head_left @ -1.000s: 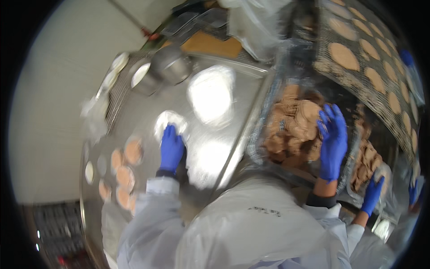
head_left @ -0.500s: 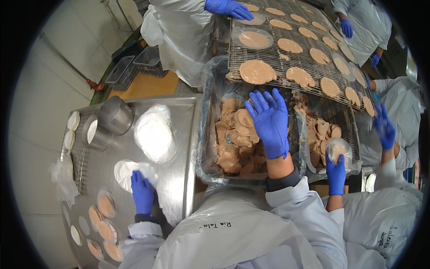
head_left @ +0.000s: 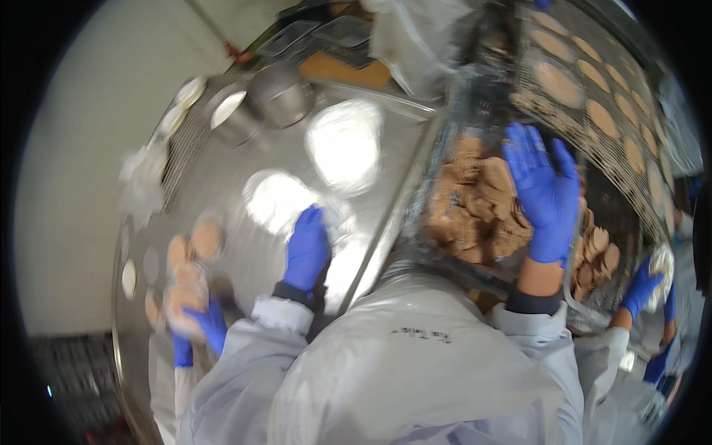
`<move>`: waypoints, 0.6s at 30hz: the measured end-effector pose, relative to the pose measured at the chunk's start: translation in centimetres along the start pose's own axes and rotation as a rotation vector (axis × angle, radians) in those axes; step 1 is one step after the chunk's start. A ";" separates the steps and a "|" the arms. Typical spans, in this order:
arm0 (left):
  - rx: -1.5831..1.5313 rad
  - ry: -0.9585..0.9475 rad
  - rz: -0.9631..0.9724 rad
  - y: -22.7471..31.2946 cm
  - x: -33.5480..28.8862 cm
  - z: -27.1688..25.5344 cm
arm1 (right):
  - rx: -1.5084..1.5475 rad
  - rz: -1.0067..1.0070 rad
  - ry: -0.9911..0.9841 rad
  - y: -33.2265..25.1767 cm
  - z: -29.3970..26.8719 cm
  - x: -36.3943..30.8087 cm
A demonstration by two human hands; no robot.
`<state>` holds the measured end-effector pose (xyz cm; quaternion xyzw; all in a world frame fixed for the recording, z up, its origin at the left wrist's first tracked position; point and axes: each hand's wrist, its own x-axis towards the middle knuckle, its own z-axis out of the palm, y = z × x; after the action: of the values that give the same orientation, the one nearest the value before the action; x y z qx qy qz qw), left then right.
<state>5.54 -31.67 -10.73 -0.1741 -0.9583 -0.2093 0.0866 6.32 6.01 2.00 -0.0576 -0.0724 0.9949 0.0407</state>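
My left hand (head_left: 306, 248), in a blue glove, lies with its fingers stretched forward on the edge of a stack of round clear plastic sheets (head_left: 276, 199) on the steel table. A loose clear film edge shows just right of its fingertips. Farther back sits a larger stack of plastic sheets (head_left: 345, 144). My right hand (head_left: 545, 196), also gloved in blue, hovers palm up with fingers extended and nothing in it. Below and left of it, pinkish-brown meat patties (head_left: 482, 204) lie heaped in a plastic-lined bin. Motion blurs the picture.
Two steel pots (head_left: 280, 96) stand at the table's back. A co-worker's gloved hands (head_left: 208, 326) hold patties at the near left. Another co-worker's hand (head_left: 644, 289) grips whitish film at the right. A wire conveyor (head_left: 545, 111) carries flat round patties at the far right.
The view has swung, shifting the table and bins rightward in the picture. A co-worker's hands now show over the patties at the left. My right hand remains palm up and empty.
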 end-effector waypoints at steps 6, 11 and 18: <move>-0.047 -0.064 -0.142 -0.9 0.8 0.0 | -0.029 -0.054 0.082 -0.5 -0.3 1.0; -0.119 -0.156 -0.191 1.2 1.3 -0.2 | 0.020 -0.129 0.171 -1.4 -1.0 2.7; -0.841 -0.006 -0.381 -3.3 5.8 -4.5 | 0.025 -0.150 0.158 -1.8 -0.1 4.1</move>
<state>-0.64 -34.75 -6.51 -0.0155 -0.8052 -0.5918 -0.0344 2.39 8.14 1.68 -0.1300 -0.0607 0.9822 0.1213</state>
